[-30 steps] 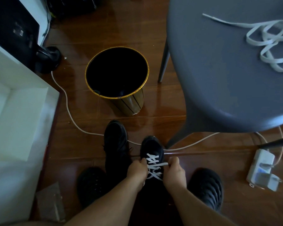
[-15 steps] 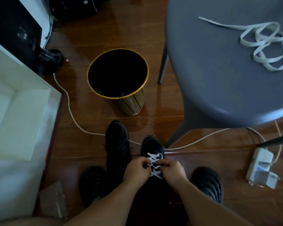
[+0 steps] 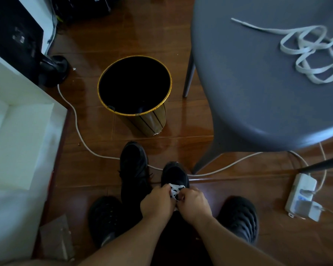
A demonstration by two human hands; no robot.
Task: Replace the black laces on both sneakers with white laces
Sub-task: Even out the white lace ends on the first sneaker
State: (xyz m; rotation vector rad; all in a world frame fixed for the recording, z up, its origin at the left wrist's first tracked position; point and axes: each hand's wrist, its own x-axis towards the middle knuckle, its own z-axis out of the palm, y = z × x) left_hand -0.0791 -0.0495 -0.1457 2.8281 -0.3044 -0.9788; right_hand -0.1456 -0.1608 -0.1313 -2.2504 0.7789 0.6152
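Observation:
Two black sneakers stand side by side on the wooden floor. The right sneaker (image 3: 174,172) carries a white lace (image 3: 175,190) crossed over its tongue. My left hand (image 3: 157,201) and my right hand (image 3: 193,203) meet over that lace, fingers curled and pinching it close together. The left sneaker (image 3: 134,166) is dark all over; its lacing cannot be made out. A second white lace (image 3: 308,48) lies loosely tangled on the grey chair seat (image 3: 248,73) at the upper right.
A black bin with a gold rim (image 3: 135,87) stands just beyond the sneakers. A white cable (image 3: 79,131) runs across the floor to a white power strip (image 3: 301,196) at the right. White furniture (image 3: 17,131) fills the left. Two black clogs (image 3: 236,215) flank my arms.
My hands have drawn together over the right sneaker's white lace, from apart at its sides to almost touching, covering most of the lacing.

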